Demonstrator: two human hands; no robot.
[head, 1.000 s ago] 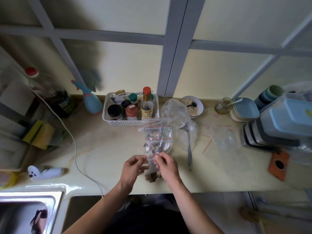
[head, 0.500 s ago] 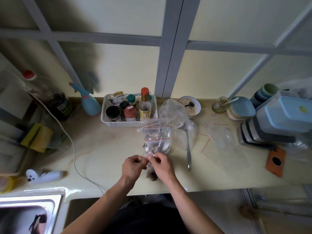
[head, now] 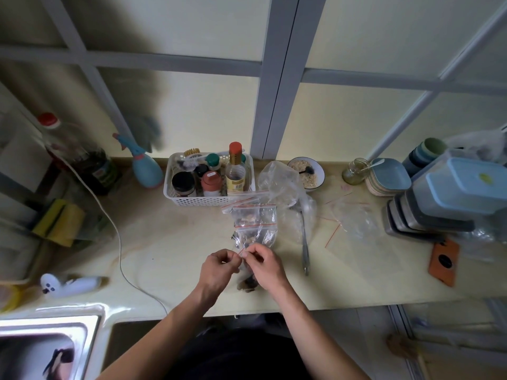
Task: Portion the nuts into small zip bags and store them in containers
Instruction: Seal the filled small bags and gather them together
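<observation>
At the counter's near edge, your left hand point(head: 219, 267) and right hand point(head: 263, 266) meet fingertip to fingertip, both pinching the red-striped top of a small zip bag point(head: 245, 281) of nuts that hangs between them. Just beyond, at 12 o'clock, two more filled bags point(head: 256, 226) lie overlapping on the countertop point(head: 170, 242). Farther at 11 o'clock stands a white basket point(head: 192, 198) of bottles; stacked containers point(head: 444, 198) sit at 2 o'clock.

Home kitchen (sink point(head: 49, 333), condiment basket point(head: 208, 200))
</observation>
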